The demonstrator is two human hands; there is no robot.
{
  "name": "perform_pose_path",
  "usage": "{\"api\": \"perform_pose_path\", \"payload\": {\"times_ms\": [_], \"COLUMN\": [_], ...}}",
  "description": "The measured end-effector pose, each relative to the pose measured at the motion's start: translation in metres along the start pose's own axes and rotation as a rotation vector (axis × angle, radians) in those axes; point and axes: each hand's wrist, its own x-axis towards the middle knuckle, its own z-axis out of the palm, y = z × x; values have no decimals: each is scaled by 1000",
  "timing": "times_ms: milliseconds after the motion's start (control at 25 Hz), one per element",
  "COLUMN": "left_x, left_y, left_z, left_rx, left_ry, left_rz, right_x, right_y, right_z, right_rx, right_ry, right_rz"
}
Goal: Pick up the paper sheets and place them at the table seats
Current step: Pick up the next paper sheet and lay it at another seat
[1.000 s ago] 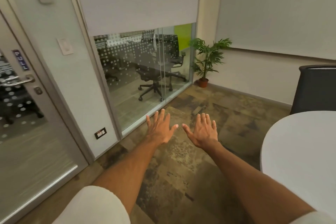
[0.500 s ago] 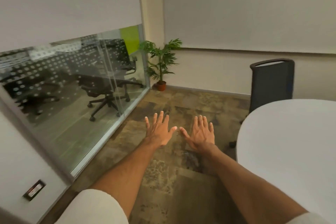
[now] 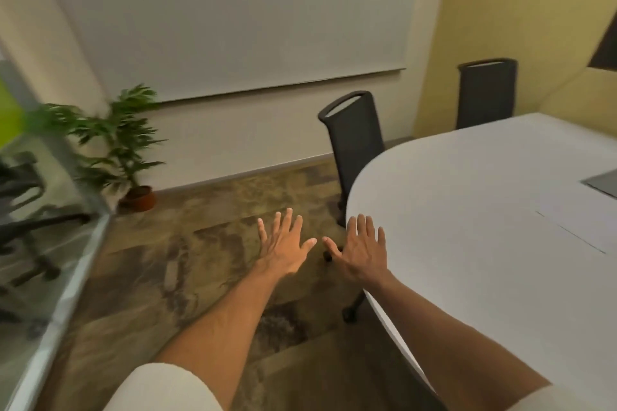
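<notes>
Both my hands are stretched out flat, palms down, fingers spread, holding nothing. My left hand point(image 3: 285, 245) hovers over the floor. My right hand point(image 3: 362, 248) is beside it, just over the rounded end of the white table point(image 3: 467, 277). White paper sheets point(image 3: 581, 220) lie flat on the table at the right, hard to tell from the tabletop. Two dark chairs stand at the table's far side: one near point(image 3: 354, 143), one farther point(image 3: 485, 92).
A potted plant point(image 3: 123, 147) stands in the corner at the left. A glass partition point(image 3: 50, 243) runs along the left edge. A large white board point(image 3: 240, 17) hangs on the far wall. A grey panel point(image 3: 602, 182) is set into the tabletop.
My view has swung to the right, away from the door and glass wall toward the table. My hands keep the same spread pose; the right one now reaches the table's edge.
</notes>
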Motion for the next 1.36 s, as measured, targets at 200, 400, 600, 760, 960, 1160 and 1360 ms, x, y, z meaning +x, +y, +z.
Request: {"api": "perform_pose_path", "payload": {"times_ms": [200,400,600,760,960,1160,1360], "left_x": [66,132,196,236,268,309,357], "left_y": [41,112,188,249,315,374,424], "left_z": [8,25,47,58,72,76,83], "left_rx": [14,66,134,137,122,120,115], "left_ry": [-49,-73,-60,-75,-111,-111,-115], "left_rz": [224,458,665,766,895,1026,1157], "right_x": [25,51,87,107,124,148,185], "right_y": [43,106,179,233,282,322,355], "right_z": [0,3,1,-11,-21,-26,-39], "right_rx": [10,29,42,36,41,24,29], "right_ry": [36,84,114,129,155,179,189], "right_rz": [236,466,624,742,881,1008,1137]}}
